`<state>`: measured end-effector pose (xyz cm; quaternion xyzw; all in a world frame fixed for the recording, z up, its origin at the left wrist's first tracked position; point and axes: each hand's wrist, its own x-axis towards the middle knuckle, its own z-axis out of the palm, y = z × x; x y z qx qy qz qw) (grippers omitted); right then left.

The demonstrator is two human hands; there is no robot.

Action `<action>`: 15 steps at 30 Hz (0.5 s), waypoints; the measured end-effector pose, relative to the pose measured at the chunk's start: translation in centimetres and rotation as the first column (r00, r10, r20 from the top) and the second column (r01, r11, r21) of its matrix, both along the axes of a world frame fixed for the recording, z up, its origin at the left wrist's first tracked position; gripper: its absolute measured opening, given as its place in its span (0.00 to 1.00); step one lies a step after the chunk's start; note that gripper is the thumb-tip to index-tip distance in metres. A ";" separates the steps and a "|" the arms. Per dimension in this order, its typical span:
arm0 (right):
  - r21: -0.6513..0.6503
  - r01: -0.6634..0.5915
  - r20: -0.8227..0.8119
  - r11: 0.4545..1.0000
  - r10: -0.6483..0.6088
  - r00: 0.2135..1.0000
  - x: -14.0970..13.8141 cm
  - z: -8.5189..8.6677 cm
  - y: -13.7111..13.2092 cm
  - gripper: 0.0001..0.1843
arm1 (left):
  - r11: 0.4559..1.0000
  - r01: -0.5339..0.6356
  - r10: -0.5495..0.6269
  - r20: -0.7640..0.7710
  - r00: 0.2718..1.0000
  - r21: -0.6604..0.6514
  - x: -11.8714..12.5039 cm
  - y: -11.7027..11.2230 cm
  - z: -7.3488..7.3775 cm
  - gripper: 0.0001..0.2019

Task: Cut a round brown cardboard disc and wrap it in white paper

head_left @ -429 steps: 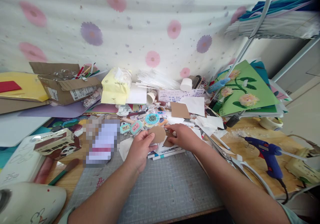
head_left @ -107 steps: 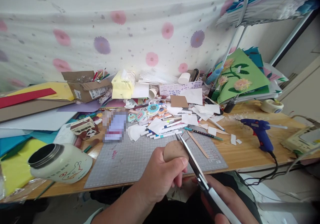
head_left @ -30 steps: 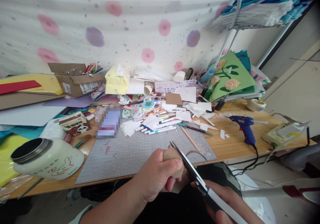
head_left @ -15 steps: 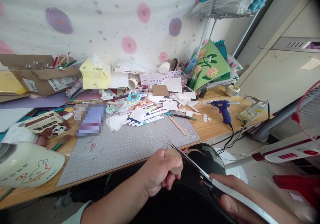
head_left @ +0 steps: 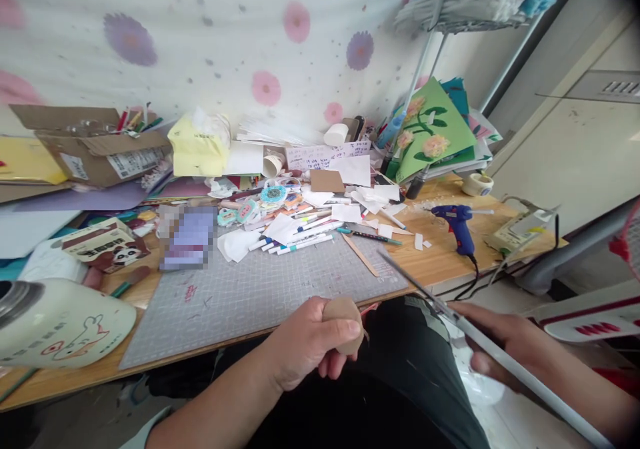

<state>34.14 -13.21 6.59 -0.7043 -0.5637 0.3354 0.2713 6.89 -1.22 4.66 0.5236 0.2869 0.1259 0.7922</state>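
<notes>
My left hand (head_left: 320, 339) is closed on a small rounded piece of brown cardboard (head_left: 343, 319), thumb pressed over its face, above my lap. To its right, my right hand (head_left: 505, 345) is wrapped around a pair of scissors (head_left: 525, 372) with a long pale handle. The scissor blades point up and left toward the desk, apart from the cardboard. Part of the grip is hidden by my fingers. Just beyond my left hand lies a grey cutting mat (head_left: 215, 315).
Markers (head_left: 305, 242) and paper scraps cover the mat's far side, near a wooden stick (head_left: 361, 255). A blue glue gun (head_left: 456, 225) stands at right with its cord hanging down. A pale bottle (head_left: 65, 329) and panda box (head_left: 107, 243) are at left.
The scissors have moved right, away from the cardboard, along with my right hand. My left hand keeps hold of the cardboard. The view has shifted slightly.
</notes>
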 end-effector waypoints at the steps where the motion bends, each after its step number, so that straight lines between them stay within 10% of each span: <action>1: -0.006 0.025 0.102 1.000 -0.024 0.994 0.6 -0.2 1.0 0.27 | 0.999 -0.018 0.017 0.017 1.000 0.031 -0.1 0.2 0.2 0.15; 7: 0.013 0.214 0.538 0.977 -0.188 0.822 3.4 -2.7 7.0 0.29 | 0.961 -0.277 0.273 0.149 0.950 0.011 -0.4 1.3 0.4 0.21; 15: -0.013 0.259 0.690 0.966 -0.179 0.702 5.5 -4.8 11.6 0.33 | 0.873 -0.487 0.483 0.178 0.857 -0.023 -0.4 2.9 0.1 0.22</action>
